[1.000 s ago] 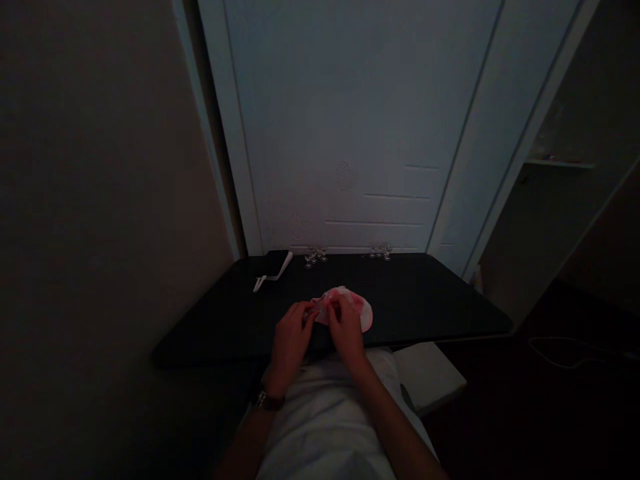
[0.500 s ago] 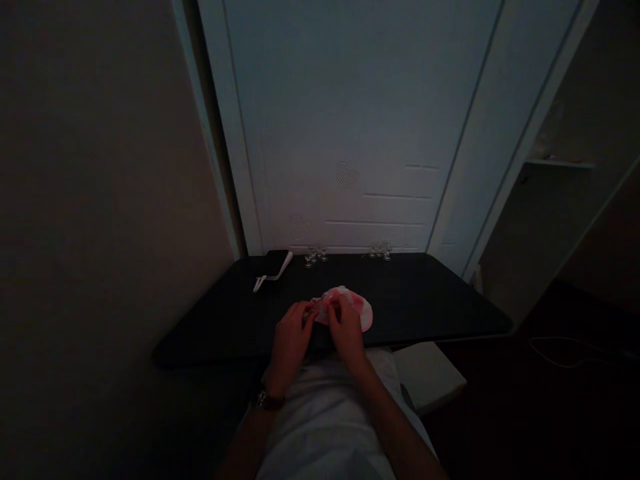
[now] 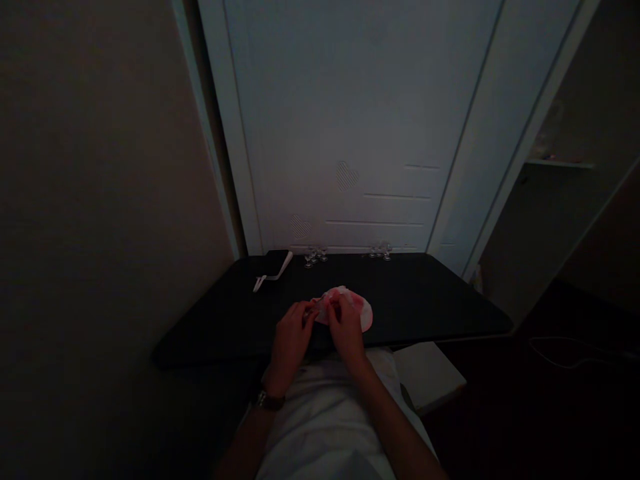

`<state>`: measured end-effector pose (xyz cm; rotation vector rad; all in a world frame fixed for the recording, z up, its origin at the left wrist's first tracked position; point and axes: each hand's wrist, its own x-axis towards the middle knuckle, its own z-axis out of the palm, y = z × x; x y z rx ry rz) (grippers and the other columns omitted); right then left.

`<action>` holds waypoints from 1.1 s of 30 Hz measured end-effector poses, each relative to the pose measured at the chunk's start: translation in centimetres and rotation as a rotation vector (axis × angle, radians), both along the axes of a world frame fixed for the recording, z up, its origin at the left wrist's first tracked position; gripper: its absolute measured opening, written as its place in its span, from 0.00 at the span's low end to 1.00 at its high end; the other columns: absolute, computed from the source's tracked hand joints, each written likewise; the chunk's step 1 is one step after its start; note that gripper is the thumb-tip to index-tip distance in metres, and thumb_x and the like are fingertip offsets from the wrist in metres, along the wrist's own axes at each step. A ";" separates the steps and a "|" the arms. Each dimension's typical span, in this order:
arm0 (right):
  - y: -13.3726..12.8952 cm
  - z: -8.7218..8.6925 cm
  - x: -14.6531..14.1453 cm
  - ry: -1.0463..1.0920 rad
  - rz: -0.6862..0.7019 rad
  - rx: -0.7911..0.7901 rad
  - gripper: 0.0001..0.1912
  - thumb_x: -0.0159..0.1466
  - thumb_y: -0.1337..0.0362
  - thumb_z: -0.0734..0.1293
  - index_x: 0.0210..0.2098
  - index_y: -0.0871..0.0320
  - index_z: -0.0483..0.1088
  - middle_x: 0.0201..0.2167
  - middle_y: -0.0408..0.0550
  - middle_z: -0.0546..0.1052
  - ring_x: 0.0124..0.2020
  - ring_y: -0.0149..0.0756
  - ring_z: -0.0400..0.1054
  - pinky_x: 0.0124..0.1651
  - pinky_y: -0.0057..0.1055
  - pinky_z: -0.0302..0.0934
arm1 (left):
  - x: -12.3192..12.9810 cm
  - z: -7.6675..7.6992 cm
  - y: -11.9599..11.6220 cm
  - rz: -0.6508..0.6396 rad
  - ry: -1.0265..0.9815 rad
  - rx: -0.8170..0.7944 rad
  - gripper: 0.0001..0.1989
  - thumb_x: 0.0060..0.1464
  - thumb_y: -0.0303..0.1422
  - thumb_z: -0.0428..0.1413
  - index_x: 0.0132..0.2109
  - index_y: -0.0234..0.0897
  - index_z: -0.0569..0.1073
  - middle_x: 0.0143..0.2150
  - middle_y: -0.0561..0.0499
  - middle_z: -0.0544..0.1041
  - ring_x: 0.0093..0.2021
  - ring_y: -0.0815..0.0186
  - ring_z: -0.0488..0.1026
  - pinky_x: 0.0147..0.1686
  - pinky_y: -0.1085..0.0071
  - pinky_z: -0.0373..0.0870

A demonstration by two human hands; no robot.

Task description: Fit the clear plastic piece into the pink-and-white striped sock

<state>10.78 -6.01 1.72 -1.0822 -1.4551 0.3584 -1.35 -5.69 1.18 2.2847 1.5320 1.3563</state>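
A small pink-and-white cloth item [image 3: 367, 315], soft and rounded at its right end, is at the near middle of the black table [image 3: 420, 293]. My left hand [image 3: 291, 332] has its fingertips pinched on the left end of the cloth. Over the middle of it, my right hand [image 3: 347, 327] is closed, with thumb and fingers gripping the fabric. The fingers hide part of the cloth, and the dim light leaves its exact kind unclear.
Small clear pieces stand in two clusters, one left of centre [image 3: 316, 256] and one right [image 3: 381, 251], along the back edge. A dark object with a white edge [image 3: 274, 267] lies back left. Behind rises a white panel [image 3: 345, 120]; a white box [image 3: 429, 377] sits below right.
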 end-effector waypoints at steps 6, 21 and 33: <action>0.0 0.0 0.0 -0.024 -0.021 0.007 0.09 0.62 0.68 0.55 0.32 0.57 0.66 0.31 0.44 0.72 0.33 0.33 0.65 0.39 0.29 0.57 | 0.0 -0.2 0.2 0.015 0.000 0.007 0.08 0.56 0.33 0.47 0.40 0.38 0.68 0.39 0.50 0.73 0.38 0.64 0.71 0.38 0.68 0.66; 0.0 -0.1 0.1 -0.013 0.000 0.015 0.10 0.62 0.68 0.54 0.34 0.56 0.66 0.32 0.45 0.72 0.35 0.33 0.66 0.40 0.30 0.58 | 0.0 -0.1 0.2 0.009 -0.002 0.002 0.08 0.56 0.33 0.47 0.41 0.39 0.67 0.39 0.49 0.73 0.38 0.64 0.71 0.38 0.68 0.67; 0.0 0.0 0.1 -0.011 0.019 0.016 0.09 0.62 0.69 0.54 0.32 0.56 0.65 0.31 0.43 0.72 0.33 0.32 0.65 0.38 0.28 0.58 | 0.0 0.0 0.0 0.008 -0.009 -0.003 0.08 0.57 0.34 0.46 0.40 0.39 0.68 0.39 0.50 0.73 0.37 0.64 0.71 0.37 0.69 0.67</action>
